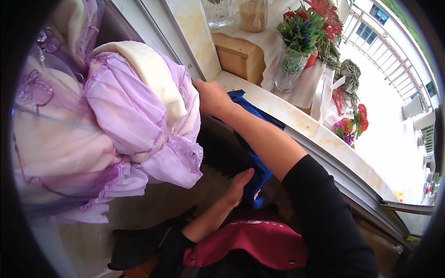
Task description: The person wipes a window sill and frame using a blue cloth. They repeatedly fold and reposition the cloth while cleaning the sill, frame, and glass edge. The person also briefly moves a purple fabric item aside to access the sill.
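Observation:
My left hand (pixel 240 189) is around the lower part of a blue cloth (pixel 255 166), thumb on the near side and fingertips partly showing beyond it. The cloth runs up to the marble-look window sill, where its upper end lies over the edge. Beside that end, my right hand (pixel 213 99) is curled against the window frame (pixel 189 64); its fingertips are hidden, so what it grips cannot be told. Left of it hangs a gathered lilac and cream curtain (pixel 128 100) with ruffled edges, close to the knuckles.
Beyond the sill (pixel 299 118) stand a glass vase of artificial flowers (pixel 288 71), a wooden box (pixel 240 57) and a grain-filled glass jar (pixel 253 15) on a pale cloth. Beaded trim (pixel 41 52) hangs on the curtain. A dark chair (pixel 139 243) is below.

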The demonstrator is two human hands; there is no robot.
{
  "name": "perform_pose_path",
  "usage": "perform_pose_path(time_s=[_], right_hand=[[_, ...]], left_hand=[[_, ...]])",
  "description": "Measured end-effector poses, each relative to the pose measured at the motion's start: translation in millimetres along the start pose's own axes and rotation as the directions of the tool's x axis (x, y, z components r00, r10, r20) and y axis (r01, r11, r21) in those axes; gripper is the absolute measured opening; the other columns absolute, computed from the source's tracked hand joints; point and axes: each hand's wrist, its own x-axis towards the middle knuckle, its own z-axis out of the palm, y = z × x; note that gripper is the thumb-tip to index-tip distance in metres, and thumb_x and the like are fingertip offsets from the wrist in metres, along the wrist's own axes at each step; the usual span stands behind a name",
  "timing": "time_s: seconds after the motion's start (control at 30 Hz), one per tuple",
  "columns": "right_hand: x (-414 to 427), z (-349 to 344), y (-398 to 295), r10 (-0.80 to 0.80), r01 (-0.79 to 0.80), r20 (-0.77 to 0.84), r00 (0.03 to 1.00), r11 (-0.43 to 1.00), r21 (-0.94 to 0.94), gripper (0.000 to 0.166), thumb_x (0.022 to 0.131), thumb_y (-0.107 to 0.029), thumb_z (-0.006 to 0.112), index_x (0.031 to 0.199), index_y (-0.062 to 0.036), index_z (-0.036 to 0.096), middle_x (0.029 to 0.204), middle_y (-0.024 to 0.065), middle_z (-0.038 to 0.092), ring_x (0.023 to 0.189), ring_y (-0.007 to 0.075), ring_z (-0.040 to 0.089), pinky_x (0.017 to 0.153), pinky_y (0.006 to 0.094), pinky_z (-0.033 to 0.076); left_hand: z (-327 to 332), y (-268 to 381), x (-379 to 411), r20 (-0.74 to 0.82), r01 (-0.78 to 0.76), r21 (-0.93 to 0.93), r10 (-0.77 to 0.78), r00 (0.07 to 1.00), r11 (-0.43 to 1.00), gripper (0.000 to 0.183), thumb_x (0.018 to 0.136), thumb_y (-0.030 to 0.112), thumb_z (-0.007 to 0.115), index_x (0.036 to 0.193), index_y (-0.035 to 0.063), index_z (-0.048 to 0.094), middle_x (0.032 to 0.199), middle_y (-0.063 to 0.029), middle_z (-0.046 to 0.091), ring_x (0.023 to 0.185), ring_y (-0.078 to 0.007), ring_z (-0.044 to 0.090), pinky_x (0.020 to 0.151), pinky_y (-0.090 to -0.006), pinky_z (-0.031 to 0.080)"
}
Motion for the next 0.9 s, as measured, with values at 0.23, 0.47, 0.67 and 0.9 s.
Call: perform_pose_path(time_s=[0.23, 0.47, 0.67, 0.9], right_hand=[[7.1, 4.7, 0.7, -0.173, 0.202, 0.133, 0.976, 0.947, -0.248, 0.011, 0.069, -0.014, 0.062, 0.076, -0.006, 0.066, 0.08, 0.0174, 0.064, 0.076, 0.0332, 0.064, 0.069, 0.044, 0.052], [-0.5, -9.6, -2.0, -0.161, 0.317, 0.361, 0.918, 0.847, -0.426, 0.013, 0.071, -0.017, 0.061, 0.079, -0.0086, 0.068, 0.084, 0.0143, 0.066, 0.083, 0.0297, 0.065, 0.069, 0.0389, 0.052], [7.1, -35.3, -29.9, -0.032, 0.242, 0.475, 0.879, 0.89, -0.387, 0.02, 0.076, -0.023, 0.056, 0.084, -0.0101, 0.07, 0.091, 0.0137, 0.068, 0.088, 0.0277, 0.066, 0.072, 0.0376, 0.052], [-20.4, -34.6, -19.7, -0.052, 0.255, 0.422, 0.905, 0.861, -0.44, 0.017, 0.073, -0.02, 0.058, 0.077, -0.0069, 0.069, 0.081, 0.0134, 0.068, 0.078, 0.029, 0.066, 0.066, 0.0385, 0.052]], left_hand=[[-16.6, 4.0, -0.7, 0.01, -0.004, 0.023, 0.004, 1.0, 1.0, 0.055, 0.091, 0.054, 0.044, 0.101, 0.0012, 0.055, 0.066, -0.0098, 0.056, 0.052, -0.0175, 0.053, 0.048, -0.0287, 0.044], [-17.9, 9.7, -4.3, -0.014, -0.014, 0.028, 0.014, 1.0, 1.0, 0.053, 0.09, 0.053, 0.048, 0.1, 0.0018, 0.054, 0.068, -0.0095, 0.056, 0.052, -0.0183, 0.052, 0.048, -0.0294, 0.043], [-19.2, 9.5, -11.4, -0.056, -0.041, 0.056, 0.045, 0.997, 0.998, 0.056, 0.088, 0.056, 0.048, 0.099, 0.0011, 0.054, 0.067, -0.0088, 0.055, 0.051, -0.018, 0.052, 0.047, -0.0295, 0.043], [-8.4, 12.2, -18.2, -0.057, -0.038, 0.079, 0.043, 0.997, 0.996, 0.055, 0.09, 0.053, 0.047, 0.097, -0.0002, 0.054, 0.067, -0.0092, 0.055, 0.052, -0.0179, 0.052, 0.048, -0.0298, 0.043]])
